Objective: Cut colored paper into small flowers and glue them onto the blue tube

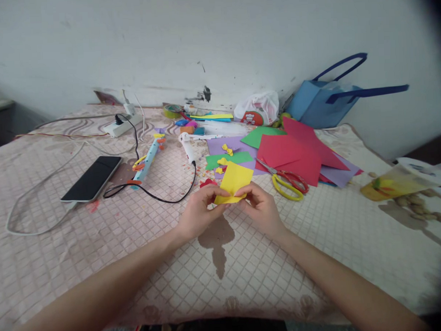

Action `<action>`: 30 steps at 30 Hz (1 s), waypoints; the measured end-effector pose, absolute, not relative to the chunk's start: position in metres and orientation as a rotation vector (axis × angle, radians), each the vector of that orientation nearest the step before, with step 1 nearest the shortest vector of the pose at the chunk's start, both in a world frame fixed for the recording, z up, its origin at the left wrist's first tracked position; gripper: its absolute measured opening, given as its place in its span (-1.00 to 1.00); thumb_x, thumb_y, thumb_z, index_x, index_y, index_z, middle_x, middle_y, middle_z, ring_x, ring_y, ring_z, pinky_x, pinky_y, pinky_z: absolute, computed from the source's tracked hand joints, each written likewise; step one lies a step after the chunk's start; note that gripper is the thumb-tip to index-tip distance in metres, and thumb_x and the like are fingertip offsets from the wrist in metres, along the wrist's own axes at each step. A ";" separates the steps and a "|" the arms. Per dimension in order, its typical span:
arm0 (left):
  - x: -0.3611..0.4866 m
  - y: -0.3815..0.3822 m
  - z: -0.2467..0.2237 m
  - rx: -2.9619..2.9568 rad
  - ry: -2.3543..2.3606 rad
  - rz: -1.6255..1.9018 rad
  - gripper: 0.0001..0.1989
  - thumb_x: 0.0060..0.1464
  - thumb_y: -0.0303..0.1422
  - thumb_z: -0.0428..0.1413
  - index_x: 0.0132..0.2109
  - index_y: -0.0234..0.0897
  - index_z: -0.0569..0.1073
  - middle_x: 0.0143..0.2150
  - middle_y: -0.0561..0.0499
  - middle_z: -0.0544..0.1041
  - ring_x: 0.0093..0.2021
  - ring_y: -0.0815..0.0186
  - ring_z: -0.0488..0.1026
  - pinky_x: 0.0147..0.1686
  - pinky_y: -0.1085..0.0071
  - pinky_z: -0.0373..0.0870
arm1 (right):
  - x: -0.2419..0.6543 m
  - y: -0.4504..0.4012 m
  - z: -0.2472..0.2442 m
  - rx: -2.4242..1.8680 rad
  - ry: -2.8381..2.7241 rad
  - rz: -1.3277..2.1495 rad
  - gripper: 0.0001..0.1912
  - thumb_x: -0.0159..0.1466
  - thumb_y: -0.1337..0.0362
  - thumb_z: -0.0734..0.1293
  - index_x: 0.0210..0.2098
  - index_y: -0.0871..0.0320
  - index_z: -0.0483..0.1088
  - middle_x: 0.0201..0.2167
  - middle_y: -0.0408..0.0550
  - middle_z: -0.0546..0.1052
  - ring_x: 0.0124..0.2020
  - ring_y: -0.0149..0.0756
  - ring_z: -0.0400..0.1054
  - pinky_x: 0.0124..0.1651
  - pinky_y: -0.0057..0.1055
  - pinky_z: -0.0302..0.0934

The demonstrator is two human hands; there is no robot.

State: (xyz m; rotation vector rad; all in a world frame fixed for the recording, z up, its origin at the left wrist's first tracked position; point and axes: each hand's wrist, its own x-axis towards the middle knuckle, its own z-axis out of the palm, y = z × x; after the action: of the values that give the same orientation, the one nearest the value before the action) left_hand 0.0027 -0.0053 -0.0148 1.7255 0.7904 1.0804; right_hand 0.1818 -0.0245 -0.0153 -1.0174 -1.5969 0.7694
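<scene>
A scuffed white wall (147, 47) backs a table spread with a lattice-patterned cloth (155, 269). Over its middle, the left hand (201, 208) and right hand (262, 208) both pinch the near edge of a creased yellow paper (237, 176). Scissors (274, 171) lie near the right hand, and a white glue gun (187, 149) lies beyond the left.

Phone (92, 179) left on table (254, 290), glue gun (188, 149) right of it; scissors (287, 186) right of held paper (238, 177); cup (398, 182) far right; bag (317, 104) back right.
</scene>
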 end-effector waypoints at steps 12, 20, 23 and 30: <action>-0.002 -0.003 -0.011 1.700 0.784 1.160 -0.76 0.01 -0.49 0.09 -0.11 -0.26 0.42 -0.15 -0.07 0.46 -0.18 0.30 0.43 -0.15 0.37 0.38 | 0.183 -0.021 -0.015 -1.026 -1.420 1.000 -0.92 0.13 0.26 0.38 -0.39 0.08 0.37 -0.44 -0.16 0.44 -0.38 -0.34 0.34 -0.28 -0.37 0.22; -0.001 0.002 -0.009 1.613 0.830 1.153 -0.88 0.00 -0.36 0.16 -0.33 -0.34 0.49 -0.31 -0.06 0.50 -0.29 0.33 0.42 -0.27 0.42 0.37 | 0.181 -0.023 -0.013 -1.067 -1.326 1.076 -0.87 0.12 0.21 0.38 -0.40 0.11 0.37 -0.47 -0.17 0.45 -0.44 -0.37 0.32 -0.32 -0.40 0.22; 0.000 0.000 -0.008 1.561 0.903 1.140 -0.85 -0.04 -0.32 0.19 -0.38 -0.35 0.48 -0.40 -0.02 0.49 -0.38 0.36 0.41 -0.37 0.46 0.35 | 0.179 -0.023 -0.016 -1.094 -1.259 1.095 -0.84 0.11 0.20 0.38 -0.47 0.12 0.36 -0.53 -0.18 0.43 -0.47 -0.37 0.32 -0.35 -0.41 0.21; 0.003 -0.001 -0.010 1.322 0.997 1.098 -0.79 -0.11 -0.28 0.23 -0.42 -0.37 0.46 -0.48 0.01 0.50 -0.47 0.40 0.43 -0.45 0.50 0.35 | 0.172 -0.022 -0.021 -1.058 -1.084 1.228 -0.80 0.05 0.24 0.41 -0.57 0.13 0.30 -0.57 -0.21 0.42 -0.50 -0.40 0.31 -0.35 -0.42 0.20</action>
State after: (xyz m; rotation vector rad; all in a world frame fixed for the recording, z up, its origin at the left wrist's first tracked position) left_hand 0.0032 -0.0009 -0.0096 1.3216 0.9969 1.0975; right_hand 0.1719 -0.0216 -0.0212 -1.0582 -1.0844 1.2285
